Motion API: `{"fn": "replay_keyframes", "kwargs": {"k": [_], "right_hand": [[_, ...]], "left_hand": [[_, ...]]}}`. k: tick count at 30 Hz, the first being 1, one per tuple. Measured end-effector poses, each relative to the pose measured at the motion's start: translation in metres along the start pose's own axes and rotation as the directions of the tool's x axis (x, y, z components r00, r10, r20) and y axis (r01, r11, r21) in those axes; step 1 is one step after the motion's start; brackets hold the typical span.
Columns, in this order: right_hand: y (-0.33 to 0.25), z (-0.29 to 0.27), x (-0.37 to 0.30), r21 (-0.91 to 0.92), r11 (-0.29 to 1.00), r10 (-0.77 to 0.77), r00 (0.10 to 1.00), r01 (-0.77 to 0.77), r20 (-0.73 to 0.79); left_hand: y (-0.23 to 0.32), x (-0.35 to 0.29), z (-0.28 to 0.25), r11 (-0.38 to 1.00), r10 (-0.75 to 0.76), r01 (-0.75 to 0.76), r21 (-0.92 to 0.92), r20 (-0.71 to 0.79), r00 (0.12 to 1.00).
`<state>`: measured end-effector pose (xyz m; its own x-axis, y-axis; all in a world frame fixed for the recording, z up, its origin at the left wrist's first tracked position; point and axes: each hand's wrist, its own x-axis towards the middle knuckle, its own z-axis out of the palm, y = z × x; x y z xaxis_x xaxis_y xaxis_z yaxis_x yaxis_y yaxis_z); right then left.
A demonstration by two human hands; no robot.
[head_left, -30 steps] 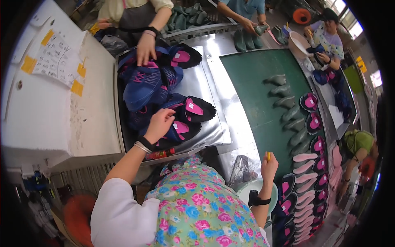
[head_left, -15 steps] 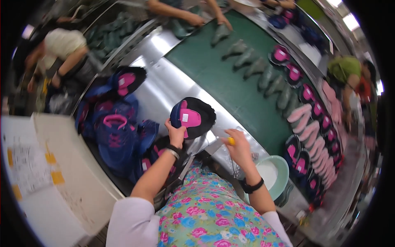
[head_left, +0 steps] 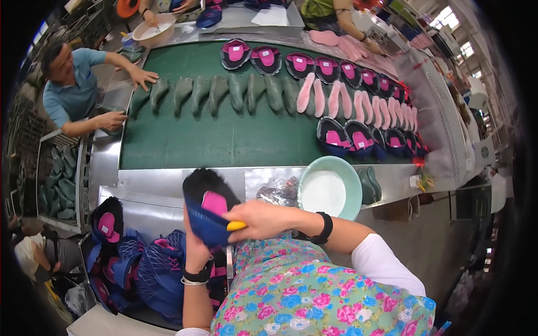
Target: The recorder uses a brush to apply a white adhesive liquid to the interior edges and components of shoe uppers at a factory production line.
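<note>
Toward 8 o'clock of centre there is one held blue upper (head_left: 206,228); toward 7, one yellow handle (head_left: 237,225). The green surface (head_left: 218,143) carries at least nine green lasts (head_left: 218,95) at 11, eight or more far-row uppers (head_left: 300,63) at 1, at least ten pink insoles (head_left: 334,101) at 2, and five or more near-row uppers (head_left: 358,136) between 2 and 3. One mint basin (head_left: 352,187) stands at 4, two spare lasts (head_left: 374,185) at 3.

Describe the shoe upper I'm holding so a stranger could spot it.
Find the green work surface, then the flowered apron on its near side. At the apron's top left is a blue, black-edged shoe upper with pink inside. Unlike the similar uppers piled nearby, it's held in your left hand.
</note>
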<state>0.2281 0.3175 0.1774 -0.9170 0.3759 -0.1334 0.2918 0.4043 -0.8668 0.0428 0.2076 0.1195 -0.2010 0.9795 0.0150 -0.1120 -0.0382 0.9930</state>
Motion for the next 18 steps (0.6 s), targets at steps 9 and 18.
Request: {"fn": "replay_keyframes", "kwargs": {"k": [9, 18], "right_hand": [[-0.003, -0.023, -0.116, 0.062, 0.998, 0.03, 0.98, -0.018, -0.196], [0.171, -0.023, -0.3, 0.442, 0.774, 0.589, 0.258, -0.453, -0.766]], "left_hand": [[0.026, -0.027, 0.08, 0.993, -0.023, 0.004, 0.117, 0.164, 0.986], [0.02, -0.103, 0.165, 0.911, -0.409, 0.287, 0.296, 0.554, 0.725]]}}
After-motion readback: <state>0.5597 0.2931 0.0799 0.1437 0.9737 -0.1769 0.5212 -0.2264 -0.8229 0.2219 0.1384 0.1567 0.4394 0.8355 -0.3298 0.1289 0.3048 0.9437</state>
